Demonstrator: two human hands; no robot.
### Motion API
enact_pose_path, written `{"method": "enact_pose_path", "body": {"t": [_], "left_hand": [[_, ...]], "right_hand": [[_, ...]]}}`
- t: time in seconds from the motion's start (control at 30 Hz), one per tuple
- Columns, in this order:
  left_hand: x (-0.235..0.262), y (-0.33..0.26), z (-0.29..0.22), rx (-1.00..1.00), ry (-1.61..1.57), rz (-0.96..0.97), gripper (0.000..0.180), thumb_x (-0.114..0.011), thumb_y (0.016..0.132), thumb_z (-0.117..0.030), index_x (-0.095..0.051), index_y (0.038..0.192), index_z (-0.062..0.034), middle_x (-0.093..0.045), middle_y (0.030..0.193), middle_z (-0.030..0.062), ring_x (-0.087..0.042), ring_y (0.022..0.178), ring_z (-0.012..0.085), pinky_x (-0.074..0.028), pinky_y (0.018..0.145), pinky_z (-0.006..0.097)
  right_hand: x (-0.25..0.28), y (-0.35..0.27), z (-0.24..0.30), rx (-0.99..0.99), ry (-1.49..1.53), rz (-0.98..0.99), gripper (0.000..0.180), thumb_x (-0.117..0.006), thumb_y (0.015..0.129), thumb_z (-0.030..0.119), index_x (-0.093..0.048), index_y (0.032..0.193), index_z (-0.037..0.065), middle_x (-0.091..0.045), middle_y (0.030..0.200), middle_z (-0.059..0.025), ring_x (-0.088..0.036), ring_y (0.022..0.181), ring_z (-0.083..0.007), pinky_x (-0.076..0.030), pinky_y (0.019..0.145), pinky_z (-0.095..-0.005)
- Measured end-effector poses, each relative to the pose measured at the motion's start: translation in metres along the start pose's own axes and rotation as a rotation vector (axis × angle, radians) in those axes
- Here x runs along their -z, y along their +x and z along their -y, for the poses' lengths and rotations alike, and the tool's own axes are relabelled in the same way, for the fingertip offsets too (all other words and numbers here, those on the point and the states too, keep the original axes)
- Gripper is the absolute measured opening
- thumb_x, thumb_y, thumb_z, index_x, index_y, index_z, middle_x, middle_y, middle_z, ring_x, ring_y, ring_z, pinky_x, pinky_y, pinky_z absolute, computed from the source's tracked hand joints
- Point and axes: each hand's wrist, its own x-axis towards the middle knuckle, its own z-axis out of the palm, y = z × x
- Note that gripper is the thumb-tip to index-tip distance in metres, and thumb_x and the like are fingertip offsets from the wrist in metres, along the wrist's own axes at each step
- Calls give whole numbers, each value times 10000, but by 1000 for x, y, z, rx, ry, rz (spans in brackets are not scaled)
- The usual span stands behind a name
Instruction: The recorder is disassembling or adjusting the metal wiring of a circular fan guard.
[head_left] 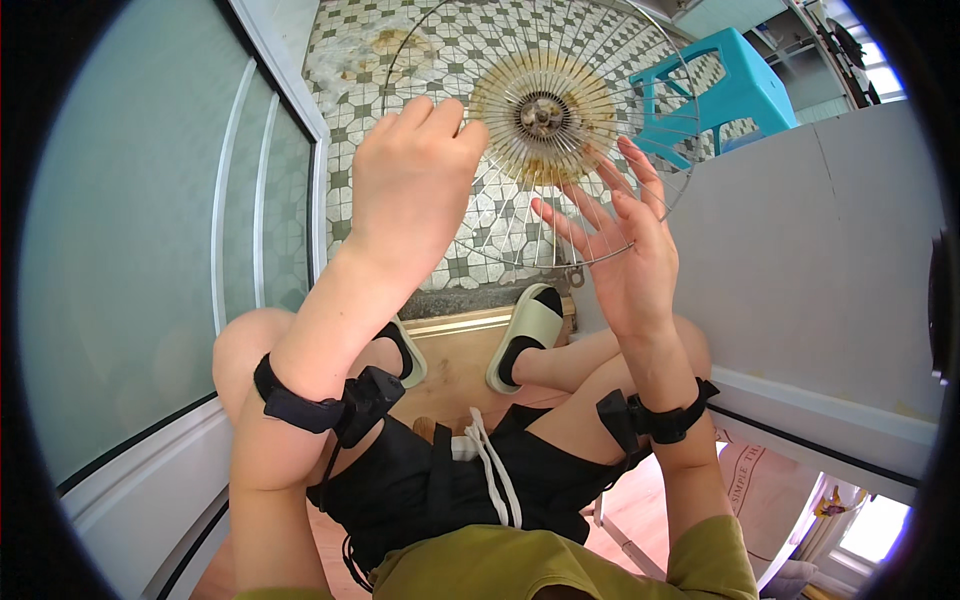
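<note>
A round wire fan guard [540, 110], dusty and yellowed around its hub, is held up in front of me above the tiled floor. My left hand [410, 180] grips its left part with the fingers curled over the wires. My right hand [620, 240] lies flat against the guard's lower right rim, fingers spread and the palm turned to the wires. Both wrists wear black straps.
A turquoise plastic stool [725, 85] stands behind the guard on the patterned tile floor [350, 110]. A frosted glass sliding door [150, 220] runs along the left, a white wall panel [830, 260] along the right. My knees and sandalled feet [525, 335] are below.
</note>
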Motion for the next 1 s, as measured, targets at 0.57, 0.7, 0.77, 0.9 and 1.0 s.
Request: {"method": "enact_pose_path", "body": {"t": [0.57,0.7,0.77,0.9,1.0], "left_hand": [[-8,3,-13,-1,-170,-104,100,-597,590,-6,-539,657,-53,-494,717,49,-533,704,205,-471,616,309],[-17,3,-10,-76,-122,-138,95,-595,581,-21,-537,648,-56,-492,716,46,-531,710,197,-473,613,290],[-16,4,-10,-156,-133,-60,89,-594,582,-28,-545,651,-58,-494,719,42,-532,732,191,-475,616,284],[-14,4,-2,-276,-153,7,79,-594,591,-23,-556,652,-55,-507,733,40,-535,754,189,-482,641,285],[-17,3,13,-239,-309,121,47,-589,628,-8,-567,658,-36,-534,762,56,-547,794,219,-489,689,314]], "right_hand": [[-1,-4,4,-28,33,4,483,-363,888,89,-259,1360,65,-284,1348,-181,-396,1201,-372,-451,950,-520],[-1,-4,3,-36,-21,30,489,-357,885,81,-258,1363,67,-294,1359,-192,-418,1194,-364,-451,945,-513],[1,-4,2,-32,-63,30,493,-357,884,79,-256,1366,68,-295,1366,-191,-426,1190,-358,-453,941,-511],[2,-6,-2,-19,-102,31,497,-353,885,73,-255,1371,64,-297,1380,-183,-437,1189,-337,-457,931,-509],[0,-6,-3,-27,-87,43,488,-353,889,71,-263,1368,55,-300,1380,-177,-435,1194,-331,-460,928,-504]]}}
